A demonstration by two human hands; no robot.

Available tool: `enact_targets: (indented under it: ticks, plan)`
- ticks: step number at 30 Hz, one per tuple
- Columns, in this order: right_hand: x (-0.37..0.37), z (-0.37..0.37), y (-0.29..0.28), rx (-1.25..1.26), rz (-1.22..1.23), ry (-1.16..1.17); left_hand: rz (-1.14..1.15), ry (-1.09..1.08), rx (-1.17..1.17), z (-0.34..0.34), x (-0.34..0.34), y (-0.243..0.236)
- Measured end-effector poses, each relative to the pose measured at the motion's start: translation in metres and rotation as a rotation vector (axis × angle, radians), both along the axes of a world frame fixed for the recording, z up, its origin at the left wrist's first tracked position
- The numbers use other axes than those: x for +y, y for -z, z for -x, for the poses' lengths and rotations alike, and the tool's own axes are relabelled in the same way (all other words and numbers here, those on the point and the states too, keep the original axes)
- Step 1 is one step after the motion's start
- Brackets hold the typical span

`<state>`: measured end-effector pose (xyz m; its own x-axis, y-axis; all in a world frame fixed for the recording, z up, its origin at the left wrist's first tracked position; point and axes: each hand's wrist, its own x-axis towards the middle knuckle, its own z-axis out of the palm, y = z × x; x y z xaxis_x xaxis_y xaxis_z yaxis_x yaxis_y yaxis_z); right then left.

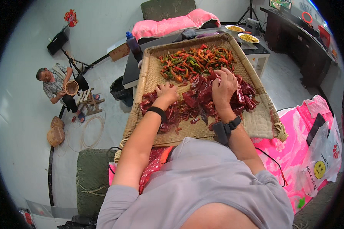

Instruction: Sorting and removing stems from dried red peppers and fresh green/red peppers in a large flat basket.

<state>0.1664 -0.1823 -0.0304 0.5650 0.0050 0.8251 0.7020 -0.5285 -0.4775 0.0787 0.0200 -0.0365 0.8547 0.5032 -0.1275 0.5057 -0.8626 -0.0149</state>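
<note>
A woven tray (258,124) lies before me, with small red, orange and green chilies (195,61) at its back and large dark red dried chilies (193,97) in two heaps nearer me. My left hand (165,93) is curled over the left heap, gripping dried chilies; some fingertips are hidden among them. On the right heap, my right hand (223,86) has its fingers bent round more dried chilies. A few loose chilies and small bits lie between the heaps.
A dark table (252,50) under the tray bears plates of food (248,38) and a bottle (132,44). At left, a seated person (49,82) holds a round basket (72,87) near a bin (121,89). Pink cloth (279,152) and a plastic bag (321,160) lie at right.
</note>
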Motion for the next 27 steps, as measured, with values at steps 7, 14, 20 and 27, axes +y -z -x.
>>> enact_targets:
  ticks: [7, 14, 20, 27]
  plan:
    - [0.001, 0.006, 0.0, -0.075, -0.037, -0.138, -0.158, 0.079, 0.04, -0.023, 0.018, 0.013]
    - [0.002, 0.005, 0.005, -0.063, -0.063, -0.301, -0.098, 0.071, 0.139, -0.029, 0.03, 0.012]
    - [0.002, 0.003, 0.005, -0.052, -0.115, -0.358, -0.141, 0.093, 0.157, -0.014, 0.033, -0.007]
    - [0.005, 0.006, 0.008, -0.004, -0.076, -0.409, -0.106, 0.171, 0.049, -0.006, 0.048, 0.012]
